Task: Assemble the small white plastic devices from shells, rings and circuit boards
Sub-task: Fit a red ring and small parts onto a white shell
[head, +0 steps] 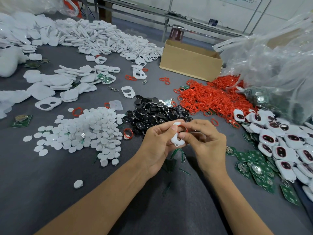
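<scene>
A white plastic shell (176, 140) with two openings is held above the grey table. My left hand (156, 143) grips it from the left, thumb on its upper face. My right hand (205, 141) pinches a red ring (183, 128) against the shell's upper opening. Green circuit boards (254, 165) lie in a spread to the right. A heap of red rings (213, 97) sits beyond my hands. Assembled white units with red-rimmed dark windows (284, 143) are piled at the far right.
White round discs (88, 133) form a pile on the left, black glossy inserts (155, 111) in the middle. White shells (101, 38) are heaped at the back left. A cardboard box (189, 63) and clear plastic bags (274, 65) stand at the back right.
</scene>
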`<state>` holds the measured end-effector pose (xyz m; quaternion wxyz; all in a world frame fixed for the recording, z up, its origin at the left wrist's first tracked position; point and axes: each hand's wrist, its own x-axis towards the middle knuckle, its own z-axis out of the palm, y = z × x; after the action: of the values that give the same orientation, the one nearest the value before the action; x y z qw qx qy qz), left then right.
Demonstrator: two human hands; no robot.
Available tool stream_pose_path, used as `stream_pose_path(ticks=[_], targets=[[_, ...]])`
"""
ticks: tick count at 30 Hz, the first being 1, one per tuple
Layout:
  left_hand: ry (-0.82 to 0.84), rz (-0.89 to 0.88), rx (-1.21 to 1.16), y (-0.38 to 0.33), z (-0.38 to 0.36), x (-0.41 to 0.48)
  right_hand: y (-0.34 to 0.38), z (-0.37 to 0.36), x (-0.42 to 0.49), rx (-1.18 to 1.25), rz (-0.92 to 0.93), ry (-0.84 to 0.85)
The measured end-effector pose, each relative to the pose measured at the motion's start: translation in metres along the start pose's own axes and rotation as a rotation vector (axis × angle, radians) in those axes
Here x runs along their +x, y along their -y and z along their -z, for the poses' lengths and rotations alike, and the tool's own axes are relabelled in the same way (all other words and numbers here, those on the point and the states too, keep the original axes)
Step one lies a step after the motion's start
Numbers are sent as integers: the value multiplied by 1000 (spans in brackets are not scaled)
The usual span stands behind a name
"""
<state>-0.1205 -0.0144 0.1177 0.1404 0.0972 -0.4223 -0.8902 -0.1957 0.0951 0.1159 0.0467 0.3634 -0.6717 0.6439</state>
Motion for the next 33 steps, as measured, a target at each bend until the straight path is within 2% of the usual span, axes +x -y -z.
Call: stream_pose_path(ticks=[8,15,19,21,25,28,33], targets=[[-21,-23,84,1,0,0,-3,0,-1,-34,6,-22],[-30,-86,149,3,-1,0,-2,-5,-4,-367,257,-55],[-53,-102,204,3,2,1,-2,-9,-7,-432,292,-29],[-44,-139,230,2,3,1,-1,-8,-6,-356,226,-21],[13,-212,294,-1,5,3,3,-3,-3,0,-21,0],[83,-225,311,-4,7,4,7,-4,-2,202,-118,32],[157,-227,322,-5,10,4,7,-6,-3,374,-211,70]])
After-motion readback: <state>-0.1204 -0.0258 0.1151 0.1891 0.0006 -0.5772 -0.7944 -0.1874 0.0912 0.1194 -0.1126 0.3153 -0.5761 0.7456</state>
